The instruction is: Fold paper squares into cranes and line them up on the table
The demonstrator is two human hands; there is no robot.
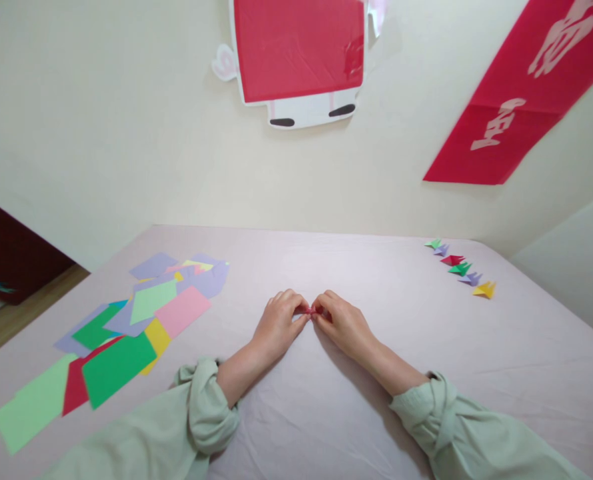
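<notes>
Both hands are resting on the table (326,413) at centre, fingertips meeting. The left hand (278,325) is curling its fingers closed, pinching one end of a small pink folded paper (310,311). The right hand (343,323) is pinching the other end, fingers likewise bent tight. The paper is sitting between the two sets of fingertips, just above the table cloth; it is mostly hidden, so its shape cannot be told.

White writing is showing on the red banner (521,93) at far right on the wall, but it is tilted and not readable. A red and white poster (299,60) is hanging at far centre.

Flat coloured sheets (126,327) are lying overlapped at left. A row of folded paper pieces (460,267) is sitting at far right.
</notes>
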